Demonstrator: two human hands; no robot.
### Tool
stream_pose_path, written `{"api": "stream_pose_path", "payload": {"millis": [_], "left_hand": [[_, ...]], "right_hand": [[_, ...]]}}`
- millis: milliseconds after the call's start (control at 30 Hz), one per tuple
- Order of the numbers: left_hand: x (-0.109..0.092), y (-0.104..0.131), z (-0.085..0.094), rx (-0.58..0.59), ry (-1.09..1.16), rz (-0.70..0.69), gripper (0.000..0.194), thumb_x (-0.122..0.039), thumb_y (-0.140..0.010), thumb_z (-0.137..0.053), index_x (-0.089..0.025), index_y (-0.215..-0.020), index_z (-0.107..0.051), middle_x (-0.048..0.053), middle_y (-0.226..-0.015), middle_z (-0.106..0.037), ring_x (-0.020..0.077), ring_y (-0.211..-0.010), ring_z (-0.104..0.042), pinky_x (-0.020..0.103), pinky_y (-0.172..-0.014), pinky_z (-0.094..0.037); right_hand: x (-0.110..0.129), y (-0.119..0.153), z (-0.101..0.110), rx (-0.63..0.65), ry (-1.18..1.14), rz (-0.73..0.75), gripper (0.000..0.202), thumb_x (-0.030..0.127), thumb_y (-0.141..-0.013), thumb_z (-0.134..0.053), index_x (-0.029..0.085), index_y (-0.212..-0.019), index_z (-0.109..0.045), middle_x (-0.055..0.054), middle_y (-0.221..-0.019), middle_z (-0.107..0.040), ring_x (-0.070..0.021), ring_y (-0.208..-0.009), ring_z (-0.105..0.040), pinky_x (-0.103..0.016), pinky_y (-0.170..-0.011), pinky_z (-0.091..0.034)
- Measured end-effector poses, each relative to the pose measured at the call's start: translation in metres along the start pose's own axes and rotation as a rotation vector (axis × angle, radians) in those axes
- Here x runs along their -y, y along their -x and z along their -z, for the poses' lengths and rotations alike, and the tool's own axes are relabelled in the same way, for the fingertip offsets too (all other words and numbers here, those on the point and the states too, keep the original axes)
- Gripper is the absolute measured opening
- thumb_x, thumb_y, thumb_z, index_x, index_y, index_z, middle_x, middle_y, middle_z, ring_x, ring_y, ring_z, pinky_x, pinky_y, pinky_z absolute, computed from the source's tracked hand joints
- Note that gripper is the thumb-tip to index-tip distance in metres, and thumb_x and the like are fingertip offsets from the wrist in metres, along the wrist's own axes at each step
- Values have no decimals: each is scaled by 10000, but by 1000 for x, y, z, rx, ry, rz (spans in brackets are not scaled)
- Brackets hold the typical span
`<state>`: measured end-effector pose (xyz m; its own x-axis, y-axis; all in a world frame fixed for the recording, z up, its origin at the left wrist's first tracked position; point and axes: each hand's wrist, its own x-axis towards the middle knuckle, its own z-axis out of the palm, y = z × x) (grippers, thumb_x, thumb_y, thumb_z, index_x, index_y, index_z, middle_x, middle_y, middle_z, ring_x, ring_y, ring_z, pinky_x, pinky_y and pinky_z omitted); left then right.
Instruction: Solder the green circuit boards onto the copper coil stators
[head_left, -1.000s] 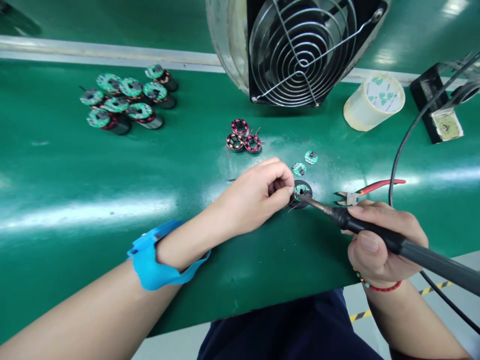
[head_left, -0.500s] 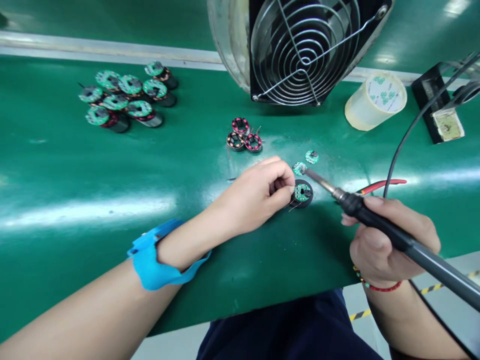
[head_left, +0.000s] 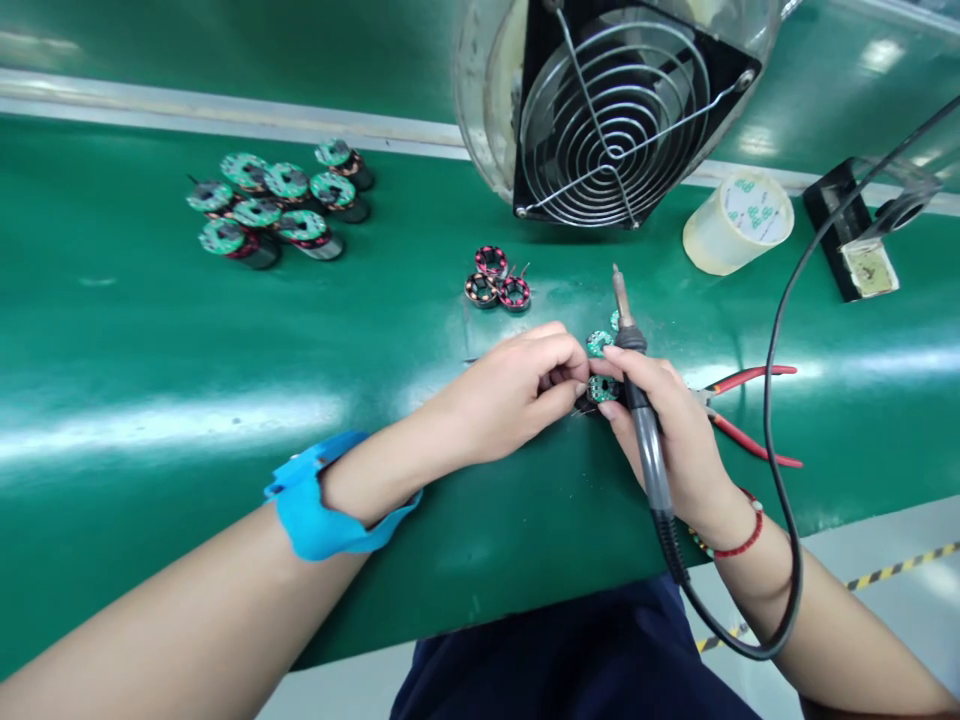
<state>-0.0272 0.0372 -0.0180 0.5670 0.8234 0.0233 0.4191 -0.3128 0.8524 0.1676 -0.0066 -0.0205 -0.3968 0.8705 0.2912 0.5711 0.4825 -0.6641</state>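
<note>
A small round green circuit board (head_left: 602, 389) lies on a dark round piece, mostly hidden by fingers, with thin wire ends showing at its lower left. My left hand (head_left: 517, 390) is closed in a pinch at the board's left edge. My right hand (head_left: 679, 435) grips a soldering iron (head_left: 654, 460), its tip pointing up and away from the board. The thumb and forefinger of that hand also touch the board's right side. Just beyond lies another round circuit board (head_left: 599, 343), and a further one is partly hidden behind the iron.
Three wound coil rings (head_left: 514, 293) sit beyond my left hand. Several board-topped coil assemblies (head_left: 287, 181) stand at the back left. Red-handled pliers (head_left: 750, 428) lie right, under the iron's cord (head_left: 772, 400). Behind are a fan (head_left: 615, 150), tape roll (head_left: 739, 222) and iron stand (head_left: 832, 225).
My right hand has moved left to the board, and its fingers now touch it. The soldering iron has swung from pointing left to pointing away. My left hand stays at the board.
</note>
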Motion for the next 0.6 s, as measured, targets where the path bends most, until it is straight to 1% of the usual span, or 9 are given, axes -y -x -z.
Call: {"api": "stream_pose_path", "payload": {"millis": [100,200,300,467,600], "left_hand": [[0,3,0,37,-4,-8,115,-61,-836,-551,-175,-822,-540,-14,-840,-529,121,-762,-500,251,-693,-409],[0,4,-2,15,31,-4,137,-80,-824,-604,-180,-872,-523,-17,-867,-535,119,-773,-502,246,-695,-422],[-2,4,-4,-4,61,-14,106,-80,-844,-587,-176,-863,-544,-17,-862,-536,111,-767,-510,237,-689,-427],[-4,4,-5,-31,84,-34,99,-109,-878,-552,-171,-815,-596,-6,-849,-547,117,-801,-541,246,-724,-440],[-7,3,-7,-51,100,18,106,-124,-862,-555,-170,-782,-608,-10,-809,-541,112,-736,-530,246,-683,-439]], "right_hand": [[-3,2,0,2,-69,-37,504,119,-942,-528,312,-1396,-422,-41,-1238,-671,-224,-1164,-609,-443,-1002,-497],[-4,3,0,-2,-101,-67,485,131,-946,-529,319,-1382,-433,-39,-1245,-667,-223,-1179,-611,-444,-1021,-493],[-5,3,-1,-8,-123,-88,463,150,-951,-528,323,-1372,-441,-34,-1234,-672,-218,-1160,-624,-433,-1011,-504],[-7,3,0,1,-100,-63,443,170,-955,-522,326,-1363,-449,-34,-1240,-667,-222,-1159,-626,-430,-997,-510],[-6,3,1,12,-11,-18,470,161,-947,-512,300,-1388,-423,-64,-1268,-654,-234,-1163,-617,-452,-984,-512]]}}
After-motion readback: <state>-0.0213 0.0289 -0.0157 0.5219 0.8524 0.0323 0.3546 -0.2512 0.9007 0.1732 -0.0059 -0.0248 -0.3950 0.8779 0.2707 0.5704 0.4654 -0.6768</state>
